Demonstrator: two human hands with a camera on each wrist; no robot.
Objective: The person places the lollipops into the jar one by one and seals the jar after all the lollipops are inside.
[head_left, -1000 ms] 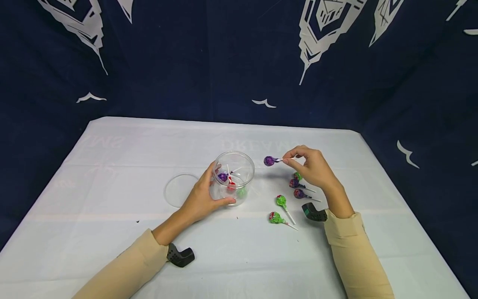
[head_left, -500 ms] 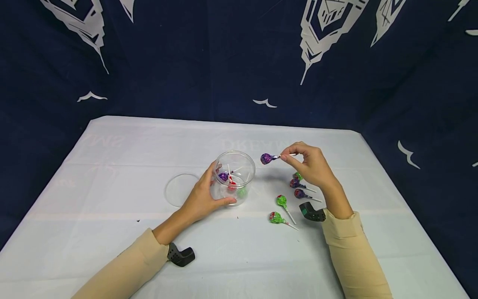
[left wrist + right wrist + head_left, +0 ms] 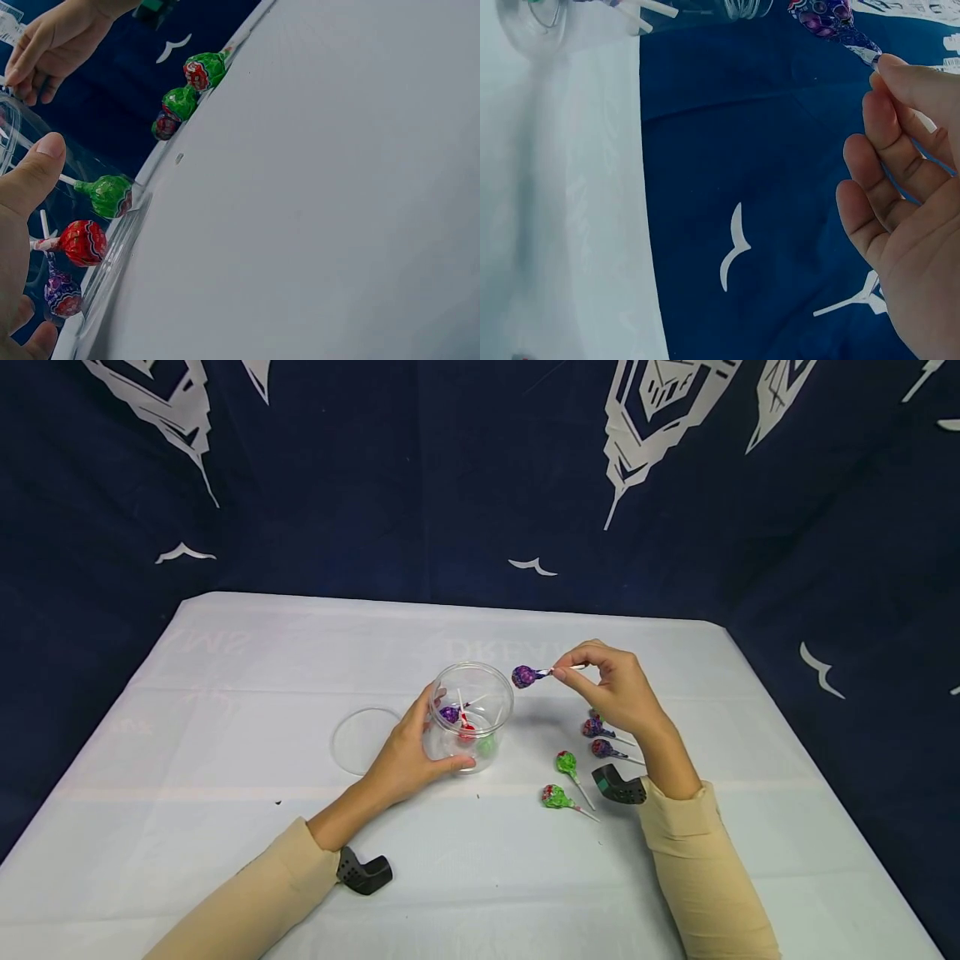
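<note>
My left hand [image 3: 411, 756] grips a clear plastic jar [image 3: 491, 693] from its left side, thumb across the near face. Inside the jar lie a purple lollipop [image 3: 63, 292], a red lollipop [image 3: 82, 242] and a green lollipop [image 3: 111, 196], their sticks pointing up toward the open mouth. Between thumb and index finger my right hand [image 3: 611, 689] pinches a purple-wrapped lollipop [image 3: 524, 677] by its stick. That lollipop is held sideways above the table, its candy end just right of the jar's rim.
Right of the jar, two green lollipops [image 3: 566, 764] lie on the white table [image 3: 225, 860]. Purple lollipops [image 3: 602, 748] and a partly hidden green one lie under the right forearm. A clear round lid [image 3: 347, 756] rests left of the jar. A dark blue patterned cloth [image 3: 337, 485] hangs behind.
My right hand has moved left and slightly away from me with the purple lollipop, bringing it closer to the jar's rim. My left hand and the jar have stayed in place.
</note>
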